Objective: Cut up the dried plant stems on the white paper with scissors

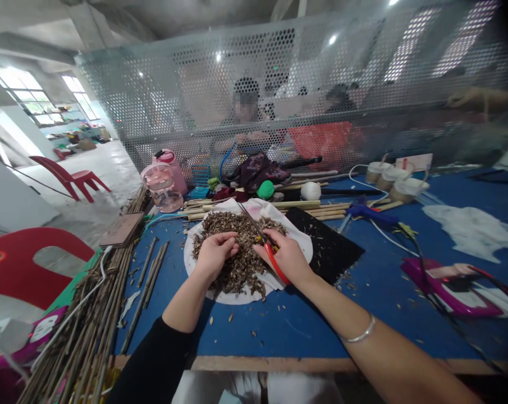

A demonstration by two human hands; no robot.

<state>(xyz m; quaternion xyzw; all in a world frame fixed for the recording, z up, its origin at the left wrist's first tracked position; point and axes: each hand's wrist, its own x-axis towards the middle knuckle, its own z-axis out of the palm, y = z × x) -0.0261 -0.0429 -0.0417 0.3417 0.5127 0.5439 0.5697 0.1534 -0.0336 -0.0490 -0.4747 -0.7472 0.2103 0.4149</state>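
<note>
A heap of brown dried plant bits [237, 247] lies on a white cloth [298, 244] spread over the blue table [304, 325]. My left hand [215, 253] rests on the heap's left side, its fingers curled and pinched into the bits. My right hand [284, 255] sits on the right side, closed round the red handles of a pair of scissors [265, 247]. The scissor blades point up and left across the heap.
Long thin sticks [94, 331] lie bundled along the table's left edge. A black mat [327, 247], a blue glue gun [369, 213], lidded cups [399, 177], thread balls [310, 191], a pink jug [165, 179] and a perforated metal screen [279, 84] lie beyond. Red chairs [24, 264] stand left.
</note>
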